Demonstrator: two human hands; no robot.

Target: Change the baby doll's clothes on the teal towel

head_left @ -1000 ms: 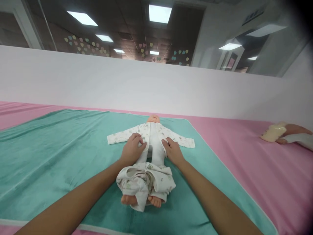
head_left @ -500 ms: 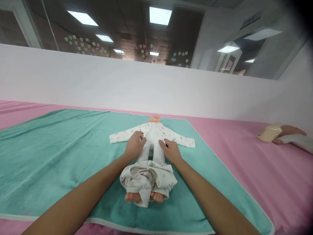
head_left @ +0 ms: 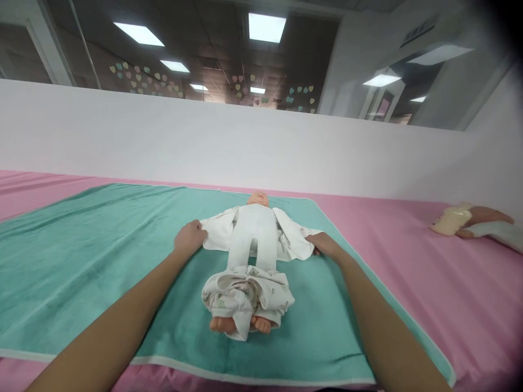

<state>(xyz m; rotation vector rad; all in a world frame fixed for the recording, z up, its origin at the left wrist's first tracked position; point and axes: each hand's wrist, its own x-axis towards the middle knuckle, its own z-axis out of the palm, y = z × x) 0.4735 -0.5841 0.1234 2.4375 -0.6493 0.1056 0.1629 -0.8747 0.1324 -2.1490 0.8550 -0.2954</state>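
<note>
A baby doll point(head_left: 255, 226) with a white cloth body lies on its back, head away from me and feet nearest. Its white patterned jacket point(head_left: 292, 239) is spread apart at the front, baring the chest. At the left, my left hand point(head_left: 190, 238) is closed on the sleeve end or edge of the jacket. My right hand point(head_left: 324, 245) pinches the jacket on the opposite side near the other sleeve. Patterned baby trousers point(head_left: 249, 294) are bunched around the doll's lower legs, with both feet showing below them.
Under the doll a teal blanket point(head_left: 114, 283) with white edging covers a pink sheet point(head_left: 441, 272). Far right lies another doll point(head_left: 488, 218), partly seen, beside a pale yellow bottle-like object point(head_left: 451, 219). A white wall point(head_left: 204, 141) with a window above stands behind.
Both hands have moved outward from the doll's middle, drawing the jacket's front panels apart. More of the white chest shows. The trousers stay bunched at the lower legs.
</note>
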